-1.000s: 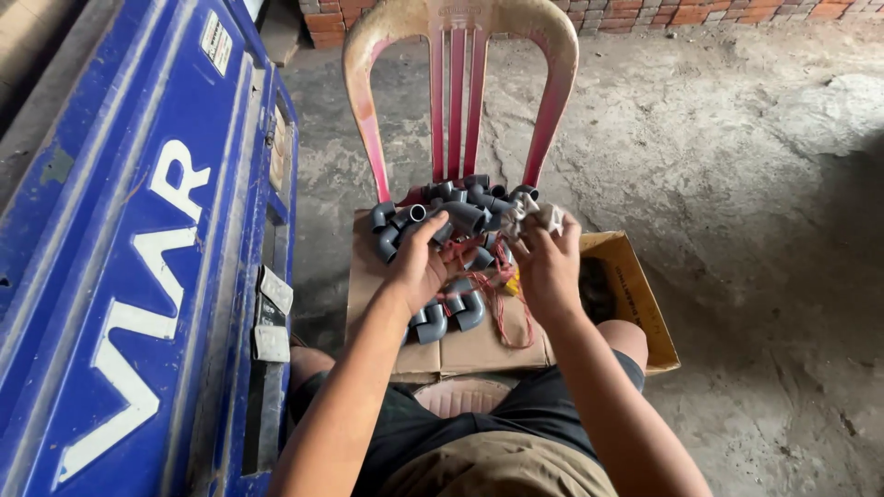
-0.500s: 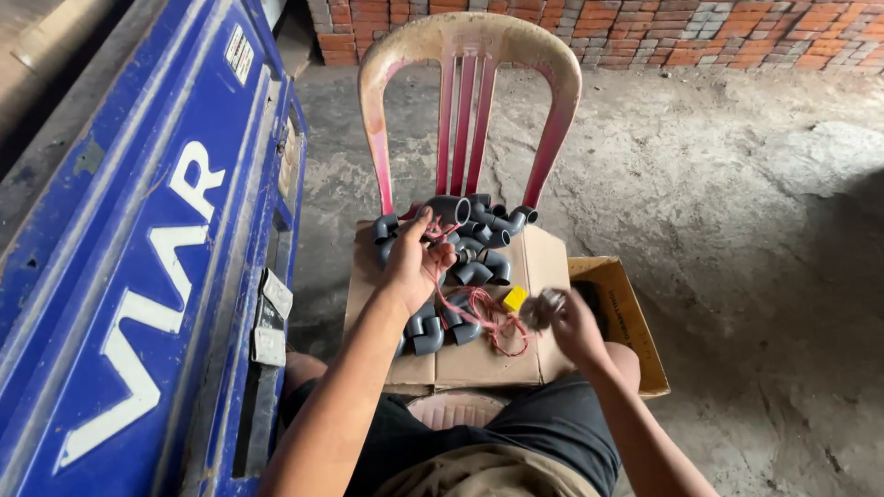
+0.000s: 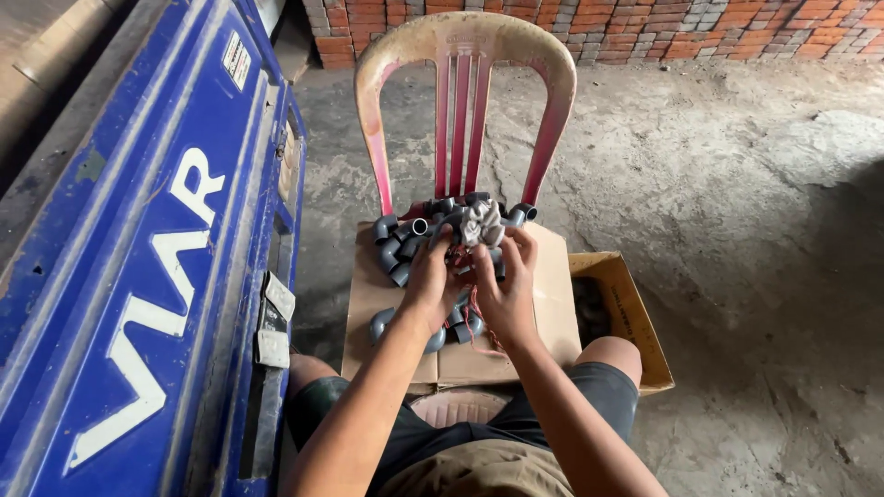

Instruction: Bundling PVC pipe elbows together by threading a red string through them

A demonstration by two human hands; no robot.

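Note:
Several grey plastic pipe elbows (image 3: 398,247) lie heaped on a cardboard sheet (image 3: 376,296) that covers the seat of a faded red plastic chair (image 3: 460,64). My left hand (image 3: 431,276) and my right hand (image 3: 508,281) meet over the middle of the heap, fingers curled around fittings there. A crumpled grey-white rag (image 3: 482,221) sits just beyond my fingertips. Red string (image 3: 477,324) trails from under my hands. What exactly each hand grips is hidden by the fingers.
A blue metal vehicle panel (image 3: 138,276) runs along the left. An open cardboard box (image 3: 626,304) with dark contents stands on the right of the chair. Beyond are a rough concrete floor (image 3: 737,184) and a brick wall (image 3: 645,28). My knees flank the chair.
My right hand came back from the right side, where it held a small yellow item, to the heap. Both hands now sit together over the fittings. The camera tilted down slightly.

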